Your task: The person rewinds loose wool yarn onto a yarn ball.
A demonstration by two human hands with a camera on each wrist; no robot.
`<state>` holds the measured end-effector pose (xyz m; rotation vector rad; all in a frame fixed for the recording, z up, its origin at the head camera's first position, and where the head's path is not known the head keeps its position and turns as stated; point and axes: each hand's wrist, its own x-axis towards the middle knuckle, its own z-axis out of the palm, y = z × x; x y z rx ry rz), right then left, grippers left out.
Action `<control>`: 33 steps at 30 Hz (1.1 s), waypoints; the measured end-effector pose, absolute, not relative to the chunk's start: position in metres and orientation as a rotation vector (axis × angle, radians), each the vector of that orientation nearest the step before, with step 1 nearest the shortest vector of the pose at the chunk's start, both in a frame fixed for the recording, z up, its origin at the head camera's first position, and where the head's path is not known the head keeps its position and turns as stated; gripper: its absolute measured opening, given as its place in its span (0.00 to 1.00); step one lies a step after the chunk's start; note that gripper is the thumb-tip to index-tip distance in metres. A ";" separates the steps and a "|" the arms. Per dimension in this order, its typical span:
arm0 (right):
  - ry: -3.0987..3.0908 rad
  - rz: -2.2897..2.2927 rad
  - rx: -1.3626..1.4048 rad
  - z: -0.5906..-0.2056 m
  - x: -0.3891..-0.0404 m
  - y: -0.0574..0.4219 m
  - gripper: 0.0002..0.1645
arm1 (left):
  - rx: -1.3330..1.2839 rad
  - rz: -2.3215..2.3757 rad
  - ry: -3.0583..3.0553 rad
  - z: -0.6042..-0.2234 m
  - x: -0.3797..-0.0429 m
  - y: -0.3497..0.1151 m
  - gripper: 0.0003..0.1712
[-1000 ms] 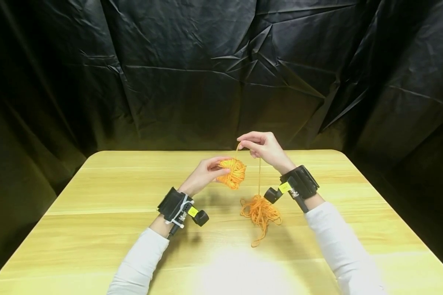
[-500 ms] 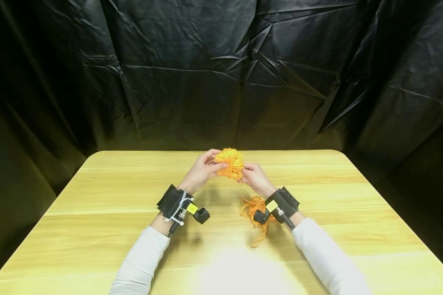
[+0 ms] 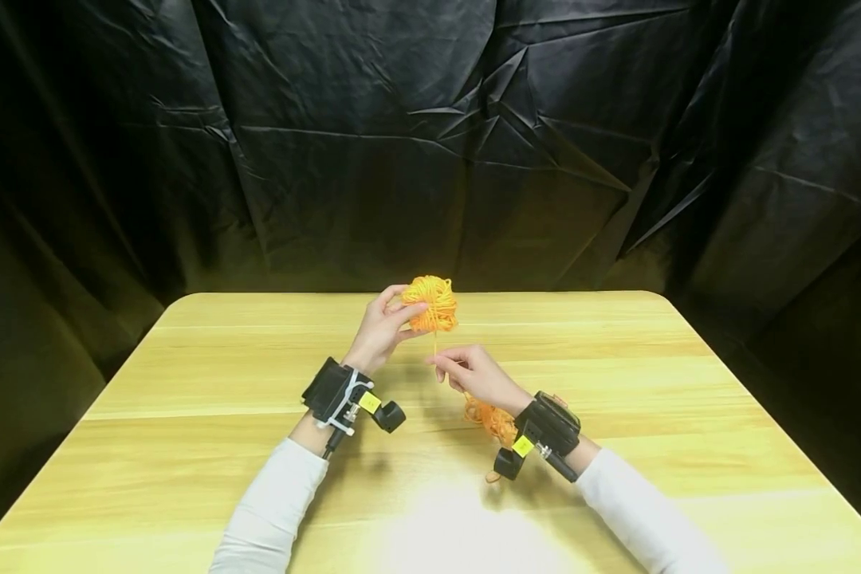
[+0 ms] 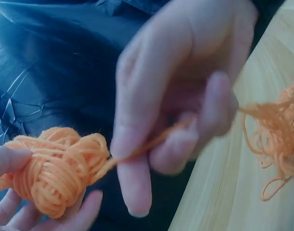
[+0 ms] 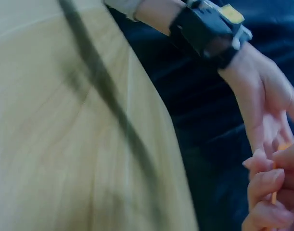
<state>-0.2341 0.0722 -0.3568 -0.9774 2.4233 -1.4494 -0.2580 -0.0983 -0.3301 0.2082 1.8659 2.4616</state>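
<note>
An orange ball of yarn [image 3: 436, 304] is held up over the far part of the table, gripped between the thumb and fingers of my left hand [image 3: 382, 327]. From its underside a taut strand runs down to my right hand [image 3: 477, 375], which pinches it between thumb and index finger. In the left wrist view the wound yarn ball [image 4: 55, 168] sits at lower left, and the strand crosses the right hand's curled fingers [image 4: 173, 149]. A loose heap of orange yarn [image 3: 498, 422] lies on the table, partly hidden behind the right wrist.
The pale wooden table [image 3: 186, 446] has rounded far corners, with a black curtain [image 3: 330, 199] hanging behind it. Each wrist wears a black strap with a small camera [image 3: 389, 416]. Bright glare lies on the near middle of the tabletop.
The right hand has come down from above the ball's right side to below it, drawing the strand around. The left hand has turned the ball, lifting it slightly up and left.
</note>
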 end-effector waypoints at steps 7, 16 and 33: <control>2.451 -1.241 -1.104 -0.326 -0.221 0.079 0.14 | 0.235 2.467 1.885 -0.332 -0.257 -0.100 0.15; 2.381 -1.291 -1.173 -0.276 -0.211 0.120 0.09 | 0.077 2.500 2.089 -0.334 -0.265 -0.117 0.19; 2.291 -1.560 -1.201 -0.254 -0.211 0.154 0.07 | -0.047 2.454 2.167 -0.338 -0.268 -0.132 0.20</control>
